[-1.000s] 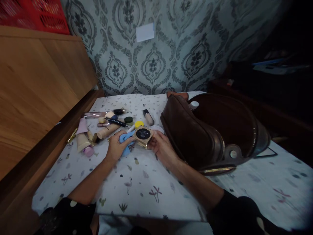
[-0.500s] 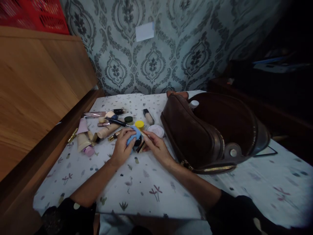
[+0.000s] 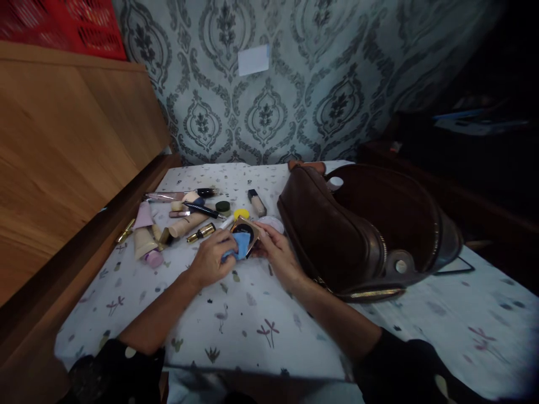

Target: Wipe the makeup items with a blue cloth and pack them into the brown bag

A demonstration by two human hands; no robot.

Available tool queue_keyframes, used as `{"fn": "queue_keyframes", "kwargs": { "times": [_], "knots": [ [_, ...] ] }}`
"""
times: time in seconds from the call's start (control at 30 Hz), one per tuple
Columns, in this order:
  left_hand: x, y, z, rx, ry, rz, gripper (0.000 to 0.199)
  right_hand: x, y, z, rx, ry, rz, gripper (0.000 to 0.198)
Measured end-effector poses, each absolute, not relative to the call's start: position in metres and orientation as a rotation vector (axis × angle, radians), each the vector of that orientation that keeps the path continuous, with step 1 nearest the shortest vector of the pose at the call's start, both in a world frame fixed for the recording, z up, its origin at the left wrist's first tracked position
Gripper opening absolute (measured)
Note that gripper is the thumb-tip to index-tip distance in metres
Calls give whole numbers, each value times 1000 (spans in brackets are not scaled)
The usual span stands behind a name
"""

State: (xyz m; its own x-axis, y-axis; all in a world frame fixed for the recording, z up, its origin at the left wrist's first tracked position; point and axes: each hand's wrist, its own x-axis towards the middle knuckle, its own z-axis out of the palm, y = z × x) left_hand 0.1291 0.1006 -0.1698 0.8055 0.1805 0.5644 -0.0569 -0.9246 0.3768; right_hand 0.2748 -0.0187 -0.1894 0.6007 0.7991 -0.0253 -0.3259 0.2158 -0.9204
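Observation:
My right hand point(image 3: 275, 249) grips a square compact point(image 3: 254, 240) with a gold edge and a dark round face, tilted toward me. A light blue cloth point(image 3: 241, 246) is bunched in the closed fingers of my left hand point(image 3: 213, 258) and lies against the compact's face. Just beyond them are a yellow lid point(image 3: 241, 214) and a round pale container point(image 3: 273, 224), partly hidden by my right hand. A gold and black lipstick tube point(image 3: 201, 232) lies left of the cloth, near a black pen point(image 3: 204, 210).
Several tubes, brushes and bottles lie at the left, among them a beige tube point(image 3: 145, 242) and a foundation bottle point(image 3: 256, 202). A brown leather bag point(image 3: 332, 230) stands unzipped at the right on the patterned tablecloth point(image 3: 248, 314). A wooden panel point(image 3: 80, 112) borders the left side.
My right hand has turned the compact so its dark round face shows. My left hand has shifted slightly down with the cloth, which now lies on that face.

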Motion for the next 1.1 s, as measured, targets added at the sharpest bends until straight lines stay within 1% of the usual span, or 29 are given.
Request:
{"fn": "queue_keyframes", "kwargs": {
  "times": [0.2,0.3,0.43,0.53,0.63,0.8,0.97,1.1],
  "knots": [
    [129,113,-165,2297,498,1013,13,275,-19,-186,-977,-455,904,50],
    [130,115,-166,2001,563,946,12,277,-18,-187,-900,-403,927,47],
    [133,116,-173,1638,566,881,19,278,-18,-187,-850,-383,943,43],
    [134,117,-176,1531,555,916,24,275,-19,-184,-885,-431,946,45],
    [134,117,-173,1584,554,985,26,271,-21,-180,-971,-496,937,48],
    [132,110,-166,1896,461,1114,23,268,-23,-176,-948,-487,962,42],
    [131,97,-166,2139,290,1093,18,270,-22,-175,-856,-407,931,38],
    [128,91,-164,2242,182,1089,15,271,-22,-174,-851,-454,945,38]
  ]
}}
